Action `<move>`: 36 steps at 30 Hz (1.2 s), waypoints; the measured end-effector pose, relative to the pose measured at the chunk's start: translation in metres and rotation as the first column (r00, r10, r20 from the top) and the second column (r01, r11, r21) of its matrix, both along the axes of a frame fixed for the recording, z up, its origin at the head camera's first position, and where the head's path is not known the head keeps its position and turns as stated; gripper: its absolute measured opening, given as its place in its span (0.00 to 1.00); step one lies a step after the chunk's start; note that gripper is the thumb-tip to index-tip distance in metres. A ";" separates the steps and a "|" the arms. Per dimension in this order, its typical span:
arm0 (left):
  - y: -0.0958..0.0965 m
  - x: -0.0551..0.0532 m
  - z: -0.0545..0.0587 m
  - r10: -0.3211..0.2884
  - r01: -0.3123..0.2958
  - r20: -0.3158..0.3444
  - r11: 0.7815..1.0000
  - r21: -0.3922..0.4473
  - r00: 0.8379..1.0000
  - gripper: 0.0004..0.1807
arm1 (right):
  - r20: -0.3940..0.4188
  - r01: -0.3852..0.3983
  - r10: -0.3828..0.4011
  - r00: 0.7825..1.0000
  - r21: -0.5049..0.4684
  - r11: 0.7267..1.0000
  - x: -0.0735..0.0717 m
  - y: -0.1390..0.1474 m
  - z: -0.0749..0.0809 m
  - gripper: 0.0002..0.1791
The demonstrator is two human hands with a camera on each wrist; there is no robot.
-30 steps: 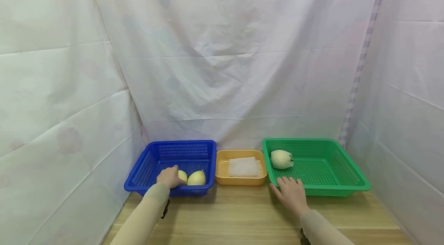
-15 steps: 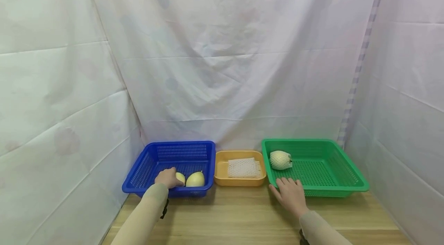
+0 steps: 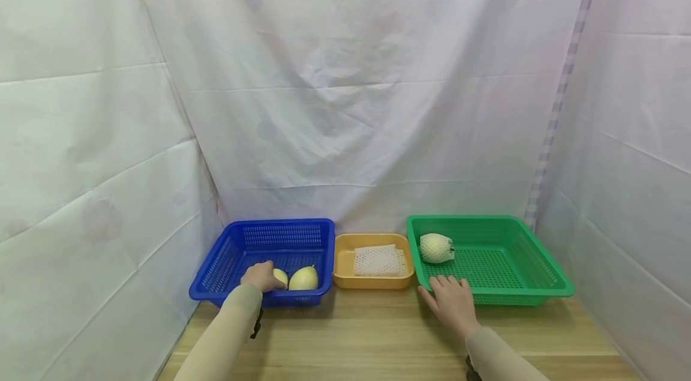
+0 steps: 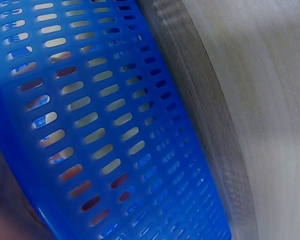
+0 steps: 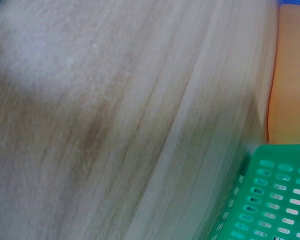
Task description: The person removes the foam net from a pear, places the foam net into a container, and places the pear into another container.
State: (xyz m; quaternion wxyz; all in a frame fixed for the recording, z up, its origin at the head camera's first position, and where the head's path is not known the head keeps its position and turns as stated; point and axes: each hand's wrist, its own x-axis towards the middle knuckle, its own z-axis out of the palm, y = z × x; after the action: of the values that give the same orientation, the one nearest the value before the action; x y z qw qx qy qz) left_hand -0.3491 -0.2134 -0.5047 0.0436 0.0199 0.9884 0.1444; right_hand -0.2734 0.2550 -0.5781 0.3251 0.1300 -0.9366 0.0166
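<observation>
In the head view my left hand (image 3: 260,276) reaches over the near rim of the blue basket (image 3: 286,228) and grips a pale yellow pear (image 3: 280,276), its fingers mostly hidden. Beside it lies a second pear (image 3: 304,278) with its stem up. Through the slots of the blue basket's wall (image 4: 100,100), the left wrist view shows bits of fingers and pale fruit. My right hand (image 3: 452,304) rests on the near rim of the green basket (image 3: 507,292), fingers lying over the edge. Inside that basket sits a pear in a white foam net (image 3: 436,248).
An orange tray (image 3: 345,258) with white foam net sleeves (image 3: 378,261) stands between the baskets. All three sit on a wooden table (image 3: 356,333). White cloth (image 3: 345,129) hangs behind and along both sides.
The view has shifted very slightly. Both hands keep nearly the same places, the left at the pear and the right on the green rim.
</observation>
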 end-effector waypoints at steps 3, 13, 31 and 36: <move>0.001 0.001 0.001 0.004 -0.004 0.005 1.000 0.002 1.000 0.33 | 0.011 0.002 -0.002 1.000 0.001 1.000 0.000 0.000 0.000 0.17; -0.002 -0.003 -0.006 0.022 -0.022 0.037 1.000 0.006 0.999 0.33 | 0.031 0.006 -0.006 0.999 0.002 1.000 0.001 -0.001 -0.001 0.17; 0.003 0.004 0.006 0.002 -0.002 0.034 1.000 0.018 0.999 0.34 | 0.017 0.003 -0.003 1.000 0.002 1.000 0.001 -0.001 0.001 0.18; 0.002 0.004 0.007 -0.009 0.008 0.027 1.000 0.028 1.000 0.30 | 0.008 0.002 -0.002 1.000 0.001 1.000 0.000 -0.001 0.000 0.18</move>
State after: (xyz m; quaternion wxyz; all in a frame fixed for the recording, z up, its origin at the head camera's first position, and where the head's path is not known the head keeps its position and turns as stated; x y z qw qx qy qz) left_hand -0.3447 -0.2109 -0.4976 0.0571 0.0227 0.9854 0.1585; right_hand -0.2731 0.2544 -0.5782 0.3214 0.1292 -0.9380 0.0165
